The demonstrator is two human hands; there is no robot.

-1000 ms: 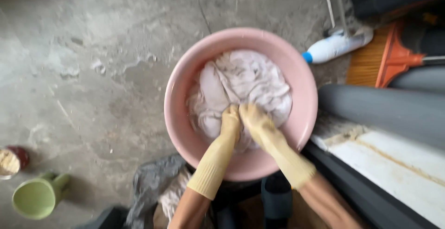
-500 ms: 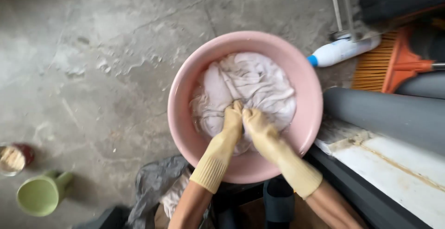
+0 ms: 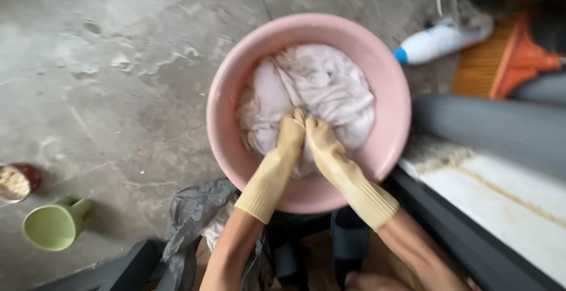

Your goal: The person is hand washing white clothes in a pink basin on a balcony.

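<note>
A wet, crumpled white cloth [image 3: 318,93] lies bunched inside a round pink basin [image 3: 236,85] on the floor.

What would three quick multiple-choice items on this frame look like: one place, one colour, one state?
1. Where is the green cup?
A. in the basin
B. on the floor, lower left
C. beside the broom

2. What colour is the basin?
A. pink
B. blue
C. grey

3. What are the left hand and right hand doing?
A. hanging clear of the basin
B. pressing together into the white cloth
C. holding the white bottle

Answers: 1 B, it stands on concrete; 2 A, the rim is pink; 3 B, both gloves meet on the cloth.
</note>
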